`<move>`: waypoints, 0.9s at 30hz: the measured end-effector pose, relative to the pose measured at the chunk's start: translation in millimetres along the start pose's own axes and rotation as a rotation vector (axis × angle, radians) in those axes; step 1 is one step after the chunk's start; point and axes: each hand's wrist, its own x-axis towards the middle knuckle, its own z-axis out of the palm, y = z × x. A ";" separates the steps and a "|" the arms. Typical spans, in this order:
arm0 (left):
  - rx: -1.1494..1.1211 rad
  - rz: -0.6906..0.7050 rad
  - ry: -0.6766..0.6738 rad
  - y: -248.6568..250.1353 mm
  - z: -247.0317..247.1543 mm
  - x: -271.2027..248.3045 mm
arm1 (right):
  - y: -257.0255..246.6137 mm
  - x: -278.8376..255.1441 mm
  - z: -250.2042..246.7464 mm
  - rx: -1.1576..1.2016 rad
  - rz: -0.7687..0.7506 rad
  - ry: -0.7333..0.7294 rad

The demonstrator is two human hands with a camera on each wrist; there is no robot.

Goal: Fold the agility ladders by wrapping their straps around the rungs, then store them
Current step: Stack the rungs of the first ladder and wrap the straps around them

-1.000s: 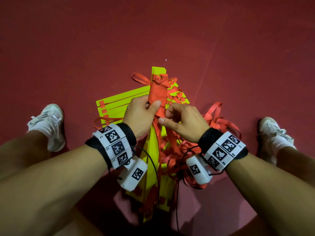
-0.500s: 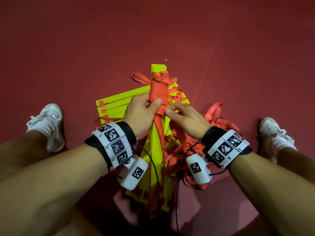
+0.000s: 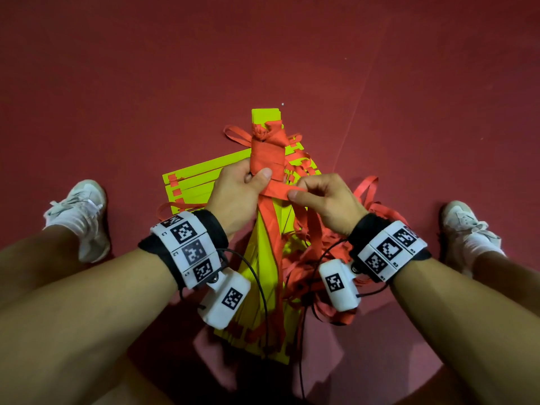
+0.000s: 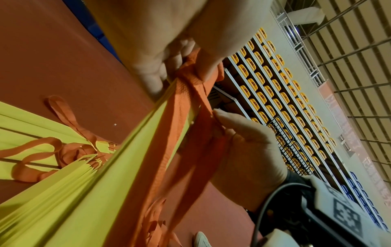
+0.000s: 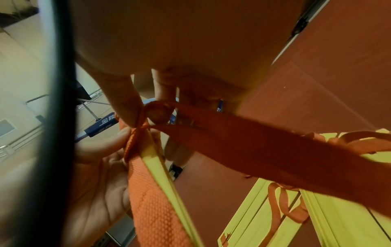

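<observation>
A bundle of yellow-green ladder rungs (image 3: 264, 252) stands tilted up from the red floor, its upper part bound in turns of orange strap (image 3: 267, 154). My left hand (image 3: 242, 185) grips the bundle just below the wrapped part, thumb pressed on the strap. My right hand (image 3: 318, 197) pinches a flat length of the orange strap (image 3: 280, 192) and holds it across the bundle. In the left wrist view the strap (image 4: 190, 93) crosses the rungs (image 4: 110, 175). The right wrist view shows my fingers pinching the strap (image 5: 243, 138) beside the rungs (image 5: 167, 175).
A second stack of yellow-green rungs (image 3: 198, 179) lies flat on the red floor (image 3: 117, 83) behind the bundle. Loose orange strap loops (image 3: 371, 209) pile to the right. My white shoes (image 3: 81, 211) (image 3: 464, 229) stand on both sides.
My right hand has carried the strap from the bundle's front up and across to the right, laying a new turn under the wrapped part. The left hand has kept its grip.
</observation>
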 end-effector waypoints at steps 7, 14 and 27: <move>-0.036 -0.021 -0.014 0.7 -2.1 1.7 | -3.4 2.8 1.1 0.090 -0.060 0.073; -0.078 -0.004 -0.055 1.9 -1.3 0.2 | 1.9 2.9 -1.0 0.012 0.033 -0.046; -0.102 0.011 -0.098 1.1 6.8 -2.5 | -9.6 -3.8 8.3 -0.017 -0.085 -0.155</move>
